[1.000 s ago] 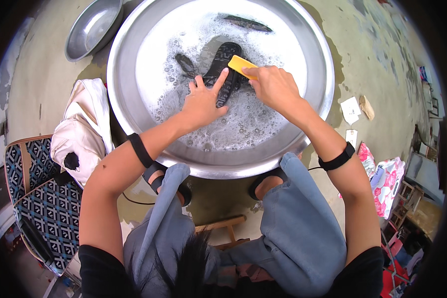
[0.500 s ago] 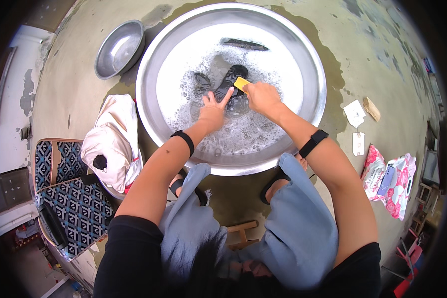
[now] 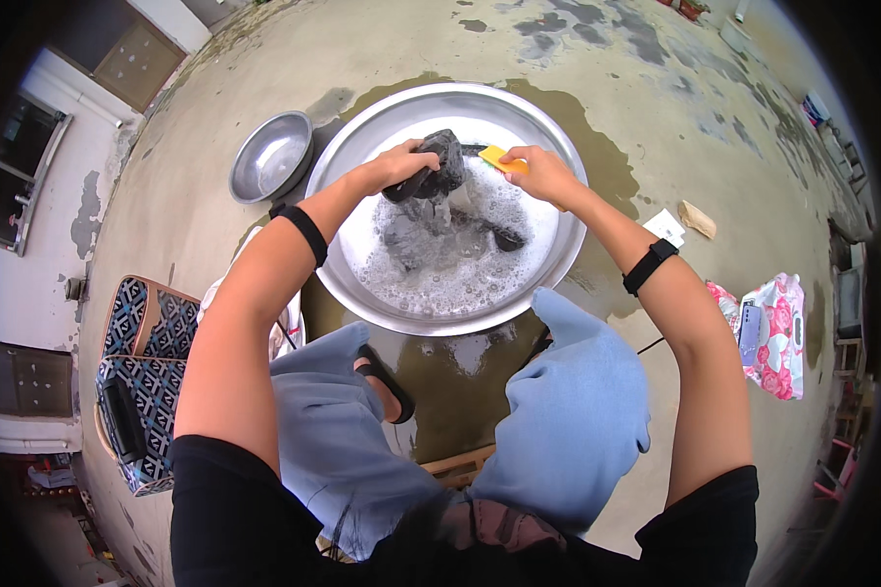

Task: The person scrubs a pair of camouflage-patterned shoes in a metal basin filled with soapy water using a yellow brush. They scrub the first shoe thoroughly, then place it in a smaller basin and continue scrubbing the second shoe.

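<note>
What seemed a black shoe (image 3: pixel 447 155) was gripped by the left hand (image 3: pixel 398 166). A yellow brush (image 3: pixel 500 158) was held by the right hand (image 3: pixel 546 177).

A shoe (image 3: pixel 448 157) is over the basin (image 3: pixel 450 322), with a bowl (image 3: pixel 270 158) left and packet (image 3: pixel 783 342) right.

The right hand (image 3: pixel 546 178) hides one end of the yellow brush (image 3: pixel 500 158); suds (image 3: pixel 460 282) partly obscure the dark object (image 3: pixel 506 239) in the basin (image 3: pixel 450 102); blue trousers (image 3: pixel 578 411) cover most of the wooden stool (image 3: pixel 460 466).
</note>
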### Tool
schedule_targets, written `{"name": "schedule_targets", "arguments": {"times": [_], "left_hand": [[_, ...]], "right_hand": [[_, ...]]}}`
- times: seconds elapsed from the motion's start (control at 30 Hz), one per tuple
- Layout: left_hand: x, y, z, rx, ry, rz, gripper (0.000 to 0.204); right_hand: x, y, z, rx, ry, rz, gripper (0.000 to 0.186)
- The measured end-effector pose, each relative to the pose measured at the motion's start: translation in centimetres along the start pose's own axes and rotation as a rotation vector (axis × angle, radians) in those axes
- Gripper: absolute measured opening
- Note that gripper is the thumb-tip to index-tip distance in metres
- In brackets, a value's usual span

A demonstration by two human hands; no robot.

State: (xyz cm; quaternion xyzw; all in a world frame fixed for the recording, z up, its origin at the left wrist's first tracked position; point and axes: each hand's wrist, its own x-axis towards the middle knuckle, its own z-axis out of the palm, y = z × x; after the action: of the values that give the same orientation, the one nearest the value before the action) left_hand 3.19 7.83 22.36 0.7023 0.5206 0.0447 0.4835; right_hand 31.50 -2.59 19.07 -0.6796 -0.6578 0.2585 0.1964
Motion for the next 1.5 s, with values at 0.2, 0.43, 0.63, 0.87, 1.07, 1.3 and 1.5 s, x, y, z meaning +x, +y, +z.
{"name": "schedule_targets", "arguments": {"times": [0.2,0.43,0.63,0.87,1.07,1.3,1.5], "left_hand": [[-8.7,6.4,-2.8,-0.137,0.142,0.077,0.048],[-15.2,7.8,-3.5,-0.189,0.189,0.194,0.042],[-16.5,5.9,-1.2,-0.182,0.269,0.205,0.088],[-15.1,2.0,3.2,-0.303,0.247,0.000,0.078],[-15.9,1.1,5.7,-0.525,0.147,-0.113,0.039],[-19.6,3.5,7.3,-0.732,-0.034,-0.089,0.035],[-22.3,5.2,8.9,-0.670,0.194,0.165,0.091]], "right_hand": [[-3.1,-5.2,-6.9,-0.162,-0.016,-0.033,0.057],[-5.3,-8.6,-7.9,-0.309,-0.104,-0.021,0.073],[-6.4,-5.8,1.5,-0.352,-0.258,0.115,0.064],[-9.8,-1.8,13.7,-0.569,-0.496,-0.083,0.060],[-7.6,-1.1,12.2,-0.264,-0.278,0.012,0.036],[-6.9,-7.3,5.3,1.261,-0.198,0.580,0.104],[-6.8,-11.5,5.2,1.347,-0.253,0.520,0.120]]}}
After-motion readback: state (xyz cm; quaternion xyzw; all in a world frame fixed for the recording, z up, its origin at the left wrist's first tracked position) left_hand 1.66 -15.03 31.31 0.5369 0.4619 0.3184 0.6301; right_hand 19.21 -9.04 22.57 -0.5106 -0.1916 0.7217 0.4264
